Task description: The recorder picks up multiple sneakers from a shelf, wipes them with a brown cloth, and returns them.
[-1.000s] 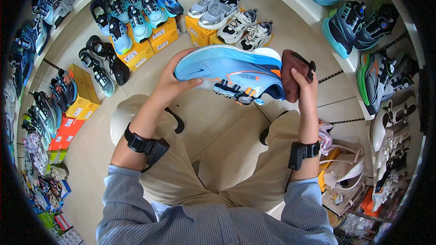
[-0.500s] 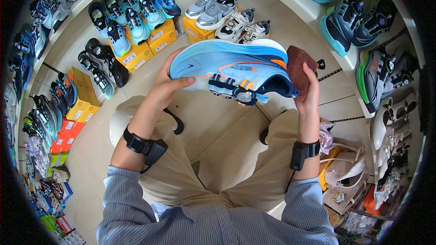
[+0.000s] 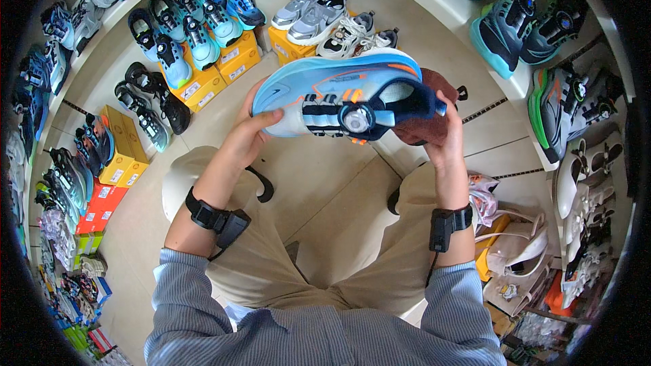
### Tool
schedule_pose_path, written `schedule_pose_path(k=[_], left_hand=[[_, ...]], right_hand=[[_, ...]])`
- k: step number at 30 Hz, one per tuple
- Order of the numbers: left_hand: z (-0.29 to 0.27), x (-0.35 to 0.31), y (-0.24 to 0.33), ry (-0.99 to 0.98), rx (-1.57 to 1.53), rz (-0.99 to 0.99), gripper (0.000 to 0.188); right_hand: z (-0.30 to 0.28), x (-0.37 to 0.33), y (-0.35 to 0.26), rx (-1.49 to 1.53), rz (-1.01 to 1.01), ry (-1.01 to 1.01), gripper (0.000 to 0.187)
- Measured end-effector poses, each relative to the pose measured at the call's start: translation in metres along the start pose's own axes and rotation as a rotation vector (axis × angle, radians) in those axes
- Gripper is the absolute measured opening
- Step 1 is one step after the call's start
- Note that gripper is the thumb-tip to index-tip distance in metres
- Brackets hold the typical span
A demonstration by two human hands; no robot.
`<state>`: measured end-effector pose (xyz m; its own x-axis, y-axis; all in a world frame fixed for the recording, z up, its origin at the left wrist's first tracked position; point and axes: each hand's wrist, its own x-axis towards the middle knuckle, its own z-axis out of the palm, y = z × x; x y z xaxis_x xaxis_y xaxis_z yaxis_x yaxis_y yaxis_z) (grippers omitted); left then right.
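Held across in front of me is a light-blue sneaker [image 3: 319, 91] with orange accents, a dark-blue collar and a round dial [image 3: 357, 119]. Its toe points left, and the dark opening faces up toward me. My left hand [image 3: 247, 127] is closed round the toe, thumb on the upper and the other fingers mostly hidden beneath. At the heel, my right hand [image 3: 446, 137] grips a brown cloth pad [image 3: 422, 130] with a small black loop. The right thumb presses on the sneaker's collar; the cloth lies behind the heel.
Shelves of sneakers curve round both sides. Several blue sneakers [image 3: 203, 44] stand on yellow shoeboxes [image 3: 203, 89], with grey sneakers [image 3: 319, 19] farther right. A beige handbag [image 3: 515, 251] sits by my right knee. Black straps [image 3: 218, 220] circle my forearms.
The sneaker has rolled toward me, so its dial and opening now show more. My right hand has shifted slightly left, and the brown cloth now sits behind the heel.
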<state>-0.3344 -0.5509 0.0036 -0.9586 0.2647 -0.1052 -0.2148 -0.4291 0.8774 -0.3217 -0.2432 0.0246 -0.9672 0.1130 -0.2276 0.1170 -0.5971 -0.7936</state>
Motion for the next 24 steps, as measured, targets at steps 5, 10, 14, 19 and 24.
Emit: schedule_pose_path(k=[5, 10, 14, 19, 24], left_hand=[[-0.008, 0.005, -0.01, -0.115, -0.127, -0.08, 0.062], [-0.007, 0.011, -0.014, -0.142, -0.326, -0.271, 0.045], [-0.005, 0.011, -0.011, -0.109, -0.464, -0.285, 0.042], [-0.008, 0.016, -0.012, -0.06, -0.31, -0.352, 0.044], [-0.019, 0.016, -0.017, -0.111, -0.346, -0.407, 0.043]], right_hand=[[0.002, 0.001, 0.019, -0.009, 0.095, -0.037, 0.041], [0.022, -0.008, 0.029, 0.044, 0.229, -0.16, 0.043], [0.018, 0.001, 0.021, 0.128, 0.09, -0.206, 0.043], [-0.004, 0.011, -0.01, 0.311, -0.153, -0.226, 0.041], [-0.009, 0.014, -0.005, 0.314, -0.054, -0.248, 0.039]])
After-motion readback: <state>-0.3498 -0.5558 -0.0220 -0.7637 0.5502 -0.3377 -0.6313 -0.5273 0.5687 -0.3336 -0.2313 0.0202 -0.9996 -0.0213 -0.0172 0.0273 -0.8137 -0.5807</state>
